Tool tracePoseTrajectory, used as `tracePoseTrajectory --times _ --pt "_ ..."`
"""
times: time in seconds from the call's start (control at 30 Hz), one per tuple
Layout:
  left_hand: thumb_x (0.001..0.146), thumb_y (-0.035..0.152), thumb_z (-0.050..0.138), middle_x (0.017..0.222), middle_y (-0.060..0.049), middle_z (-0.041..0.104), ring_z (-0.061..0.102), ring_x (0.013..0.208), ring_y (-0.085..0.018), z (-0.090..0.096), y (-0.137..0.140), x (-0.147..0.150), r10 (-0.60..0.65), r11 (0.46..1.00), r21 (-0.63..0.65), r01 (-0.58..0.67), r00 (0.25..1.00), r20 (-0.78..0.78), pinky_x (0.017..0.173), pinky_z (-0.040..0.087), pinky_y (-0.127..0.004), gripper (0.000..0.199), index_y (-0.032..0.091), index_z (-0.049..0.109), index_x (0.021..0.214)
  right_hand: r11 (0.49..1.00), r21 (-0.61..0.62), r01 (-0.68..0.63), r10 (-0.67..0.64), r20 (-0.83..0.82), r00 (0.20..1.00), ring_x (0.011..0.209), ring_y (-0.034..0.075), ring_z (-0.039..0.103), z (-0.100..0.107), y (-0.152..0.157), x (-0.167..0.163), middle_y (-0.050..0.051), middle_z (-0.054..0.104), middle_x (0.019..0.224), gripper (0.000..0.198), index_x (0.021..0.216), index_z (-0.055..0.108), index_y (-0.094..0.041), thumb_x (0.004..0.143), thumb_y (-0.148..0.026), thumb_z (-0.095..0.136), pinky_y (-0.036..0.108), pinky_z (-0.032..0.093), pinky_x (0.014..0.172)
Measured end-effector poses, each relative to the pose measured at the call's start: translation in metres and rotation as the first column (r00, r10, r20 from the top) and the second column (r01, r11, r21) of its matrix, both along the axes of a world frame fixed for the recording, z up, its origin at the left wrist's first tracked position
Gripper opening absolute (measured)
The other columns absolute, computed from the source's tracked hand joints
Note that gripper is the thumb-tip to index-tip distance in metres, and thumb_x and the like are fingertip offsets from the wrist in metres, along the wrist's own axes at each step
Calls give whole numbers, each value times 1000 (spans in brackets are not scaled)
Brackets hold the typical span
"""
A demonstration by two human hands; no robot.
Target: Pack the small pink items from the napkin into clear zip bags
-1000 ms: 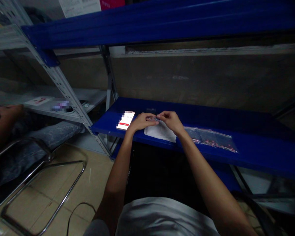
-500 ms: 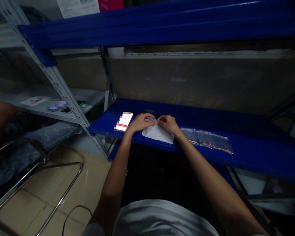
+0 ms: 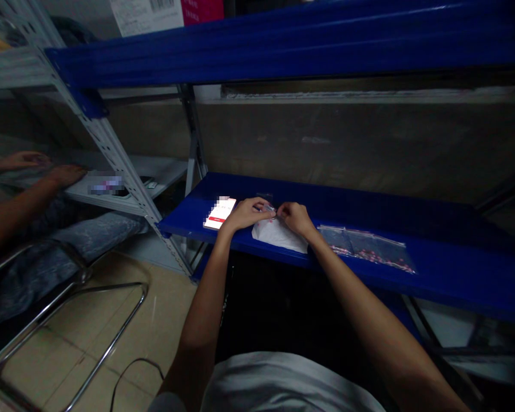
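My left hand (image 3: 252,214) is closed, its thumb and fingers pinching a small clear plastic bag (image 3: 268,210) above a white sheet (image 3: 281,236). Close beside it, my right hand (image 3: 296,217) has its fingertips pressed together near the bag; whatever they hold is too small to make out. A few tiny pink bits lie on the sheet between the hands. To the right, flat on the blue shelf (image 3: 450,269), are clear zip bags (image 3: 380,249) with small pink pieces gathered along their lower edges.
A lit phone (image 3: 220,213) lies left of my left hand. Another person's hands (image 3: 66,174) rest at the grey shelf (image 3: 167,166) on the left. A blue beam (image 3: 283,48) crosses above, and a metal-framed chair (image 3: 111,337) stands at lower left.
The view has shifted slightly. My fingertips are a little further apart, and pink bits now show on the white sheet. The other person's hands have come into view over the grey shelf.
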State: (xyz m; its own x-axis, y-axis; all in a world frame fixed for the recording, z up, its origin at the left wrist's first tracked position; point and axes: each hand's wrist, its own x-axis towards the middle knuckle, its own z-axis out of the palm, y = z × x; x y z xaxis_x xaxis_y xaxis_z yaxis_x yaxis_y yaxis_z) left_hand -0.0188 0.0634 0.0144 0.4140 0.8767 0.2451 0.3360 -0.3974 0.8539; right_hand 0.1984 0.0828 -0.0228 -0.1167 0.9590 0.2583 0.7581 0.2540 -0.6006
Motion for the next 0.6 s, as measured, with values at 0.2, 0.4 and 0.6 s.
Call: tracePoseTrajectory --times 0.2,0.4,0.6 --pt "79 46 83 105 -10 78 71 104 -22 3 -1 0 -90 995 -35 90 996 -4 95 53 -35 40 17 79 107 985 61 -162 173 -400 900 77 19 66 28 -9 7 7 76 85 14 88 74 -18 84 -29 67 29 49 72" --pt "79 42 82 105 -12 77 72 97 -21 3 -2 5 -94 995 -38 98 992 80 90 55 -34 37 15 79 105 948 -6 -319 280 -463 841 75 19 64 45 -20 -1 7 74 81 21 81 75 -18 79 -39 74 32 50 74" --pt "79 43 84 107 -12 77 72 96 -21 0 2 5 -95 995 -28 98 992 80 87 55 -33 42 15 78 110 937 -36 -348 285 -497 820 73 18 61 51 -23 2 7 73 80 34 88 77 -15 84 -49 70 30 48 68"
